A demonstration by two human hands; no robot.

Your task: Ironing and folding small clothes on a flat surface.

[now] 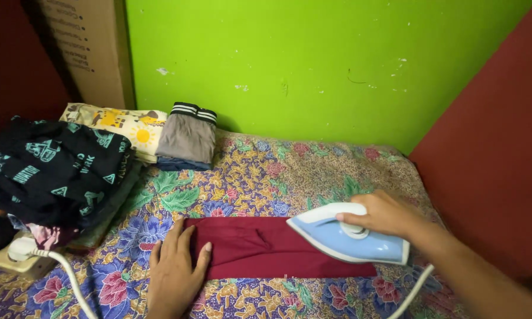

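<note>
A dark red folded cloth (260,245) lies flat on a floral-patterned sheet (260,171). My left hand (176,269) rests palm down with fingers spread on the cloth's left end. My right hand (384,214) grips the handle of a blue and white electric iron (345,236), which sits on the right part of the red cloth with its tip pointing left. The iron's white cord (413,289) trails down toward the lower right.
A heap of black clothes with teal print (53,168) sits at the left. Folded grey garments (186,139) and a yellow printed pile (121,124) lie at the back. A white plug and socket strip (20,251) sits lower left. Green wall behind, red wall (496,147) right.
</note>
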